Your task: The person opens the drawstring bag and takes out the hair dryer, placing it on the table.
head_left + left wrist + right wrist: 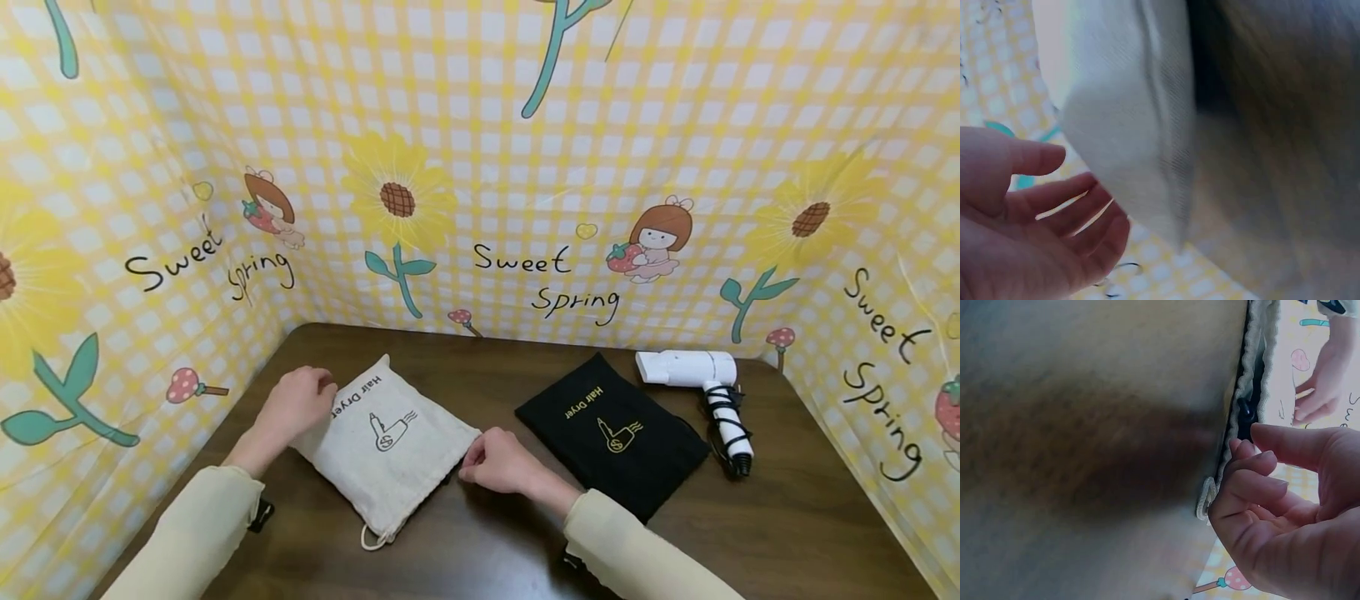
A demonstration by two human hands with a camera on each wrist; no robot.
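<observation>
A white drawstring bag (397, 450) printed "Hair Dryer" lies bulging on the table. My left hand (300, 400) is at its far left side; in the left wrist view the loosely bent fingers (1075, 206) touch the bag's edge (1122, 137), the thumb apart. At the bag's right corner my right hand (498, 460) has its fingers curled, seeming to pinch the mouth's edge. In the right wrist view a cord loop (1207, 499) hangs beside those fingers. Between the mouth's hems shows a small black piece (1246, 410); the rest of the contents is hidden.
To the right lies a flat black bag (615, 433) with yellow print. Beyond it, a white hair dryer (686, 368) has its black cord wound round the handle. Patterned cloth (525, 183) walls in the brown table (465, 550) at the back and sides.
</observation>
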